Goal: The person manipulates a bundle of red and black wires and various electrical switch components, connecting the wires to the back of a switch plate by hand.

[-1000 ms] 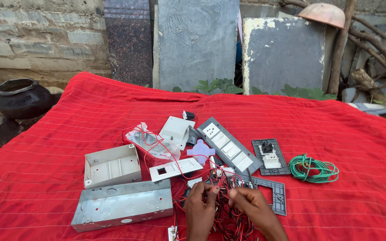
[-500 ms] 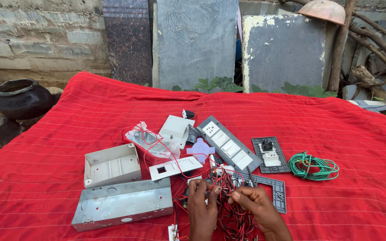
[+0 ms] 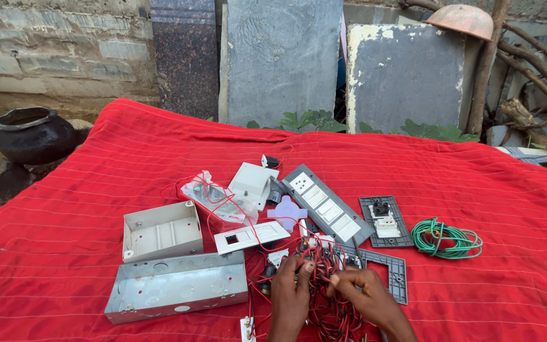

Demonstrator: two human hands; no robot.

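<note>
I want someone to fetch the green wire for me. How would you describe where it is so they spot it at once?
On the red cloth, look right of the grey switch frames. The green wire coil lies alone there, the only green thing among red wires.

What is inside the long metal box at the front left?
The metal box lies with its open side toward the camera and partly up. Only its bare inner floor and walls with round knockouts show; no parts or wires. The corner under its near wall is hidden. Both hands work the red wires beside it.
</note>
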